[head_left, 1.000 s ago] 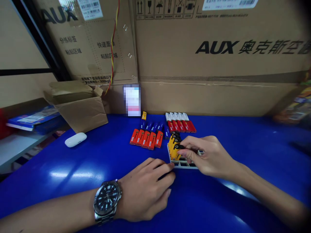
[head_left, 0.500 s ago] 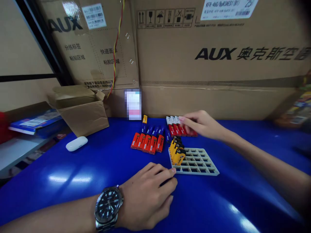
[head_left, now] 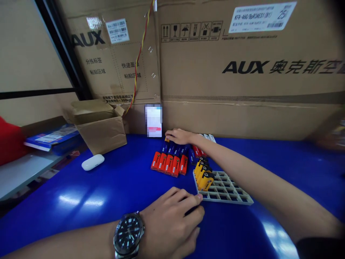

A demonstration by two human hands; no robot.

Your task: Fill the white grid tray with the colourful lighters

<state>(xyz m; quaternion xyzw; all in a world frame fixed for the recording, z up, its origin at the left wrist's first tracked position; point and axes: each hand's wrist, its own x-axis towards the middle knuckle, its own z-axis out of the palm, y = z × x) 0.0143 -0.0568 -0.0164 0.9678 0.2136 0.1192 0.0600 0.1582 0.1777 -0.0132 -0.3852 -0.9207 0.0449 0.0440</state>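
My right hand (head_left: 179, 136) reaches to the back, its fingers closed on a lone yellow battery (head_left: 167, 139) near the cardboard wall. My left hand (head_left: 174, 219), with a watch (head_left: 128, 232) on the wrist, lies curled on the table. Its index fingertip grips the near left corner of a pale plastic grid tray (head_left: 229, 200). Several yellow batteries with black tops (head_left: 206, 181) stand in a row in the tray's left column; the other visible cells hold nothing. Red batteries (head_left: 168, 164) lie side by side left of the tray, with blue batteries (head_left: 178, 149) behind them.
White batteries (head_left: 211, 137) and more red ones (head_left: 198, 151) lie partly hidden behind my right forearm. A lit phone (head_left: 153, 120) leans on the big cardboard box (head_left: 242, 115). On the left are a small open carton (head_left: 102, 133) and a white rounded case (head_left: 93, 162).
My right hand has moved left from the white batteries to the yellow battery at the back. My left hand stays at the tray corner. The camera view has shifted a little.
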